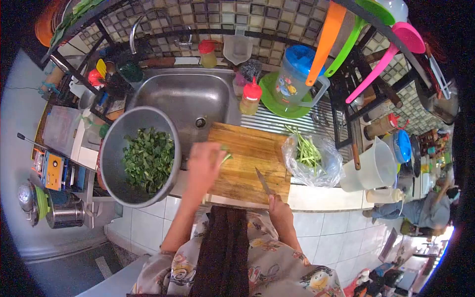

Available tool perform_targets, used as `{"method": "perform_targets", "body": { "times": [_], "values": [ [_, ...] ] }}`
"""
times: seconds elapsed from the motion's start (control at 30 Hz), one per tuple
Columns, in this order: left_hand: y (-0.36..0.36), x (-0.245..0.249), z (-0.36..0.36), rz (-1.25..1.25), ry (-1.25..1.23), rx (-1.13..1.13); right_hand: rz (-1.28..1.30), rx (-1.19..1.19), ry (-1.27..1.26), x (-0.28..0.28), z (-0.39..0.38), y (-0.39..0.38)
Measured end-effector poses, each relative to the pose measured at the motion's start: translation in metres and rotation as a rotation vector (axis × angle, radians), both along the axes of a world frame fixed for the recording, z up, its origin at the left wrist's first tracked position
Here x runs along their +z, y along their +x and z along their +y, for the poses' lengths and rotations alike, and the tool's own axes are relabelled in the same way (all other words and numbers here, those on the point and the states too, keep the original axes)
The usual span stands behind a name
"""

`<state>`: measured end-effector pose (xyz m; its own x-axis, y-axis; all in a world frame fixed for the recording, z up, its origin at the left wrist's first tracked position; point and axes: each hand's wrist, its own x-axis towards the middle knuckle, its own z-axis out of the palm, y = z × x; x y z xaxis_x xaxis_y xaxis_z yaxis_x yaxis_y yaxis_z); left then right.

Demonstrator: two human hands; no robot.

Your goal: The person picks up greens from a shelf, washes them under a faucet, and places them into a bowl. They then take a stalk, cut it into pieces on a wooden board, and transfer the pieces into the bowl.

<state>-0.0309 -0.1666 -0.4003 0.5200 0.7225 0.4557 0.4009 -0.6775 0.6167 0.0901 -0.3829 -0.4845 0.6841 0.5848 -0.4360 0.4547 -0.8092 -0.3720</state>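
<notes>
A wooden cutting board (242, 168) lies in front of me, partly over the sink's edge. Above its left side is my left hand (205, 161), a little blurred, its fingers closed on some green vegetable pieces (226, 154). At the board's lower right, my right hand (281, 213) grips a knife (264, 183) by the handle, with the blade pointing up and left over the wood. To the left, a large grey basin (110, 163) holds chopped green leaves (148, 158). Pale green stalks (308, 153) lie in a clear plastic bag (330, 166) against the board's right side.
Behind the board is a steel sink (185, 91). A red-capped bottle (251, 99) and a blue-lidded pitcher (293, 81) on a green plate stand on the drainer. Utensils, including a pink ladle (376, 72), hang at upper right. Another person (430, 208) is far right.
</notes>
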Motion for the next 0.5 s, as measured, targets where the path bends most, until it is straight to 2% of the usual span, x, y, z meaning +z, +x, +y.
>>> {"method": "perform_targets", "body": {
  "times": [0.13,0.2,0.27,0.3,0.37,0.43,0.47,0.5],
  "values": [
    [-0.09,0.045,0.031,0.164,0.077,0.41,0.001,0.025,0.02,0.009,0.005,0.002],
    [-0.134,0.039,0.052,0.247,0.091,0.508,0.003,0.037,0.013,0.011,0.006,0.003],
    [-0.173,0.01,0.069,0.457,0.42,0.641,-0.033,0.055,0.035,0.015,0.01,0.003],
    [-0.173,0.015,0.067,0.456,0.422,0.645,-0.033,0.057,0.039,0.018,0.013,0.003],
    [-0.157,0.03,0.053,0.3,0.49,0.671,-0.064,0.059,0.043,0.025,0.021,0.002],
    [-0.131,0.026,0.032,-0.045,0.192,0.423,-0.097,0.031,0.111,0.023,0.031,-0.004],
    [-0.112,0.019,0.016,-0.052,0.018,0.317,-0.132,0.004,0.18,0.021,0.035,-0.008],
    [-0.09,0.002,0.0,-0.169,-0.161,0.175,-0.129,0.002,0.177,0.018,0.04,-0.011]
  ]
}}
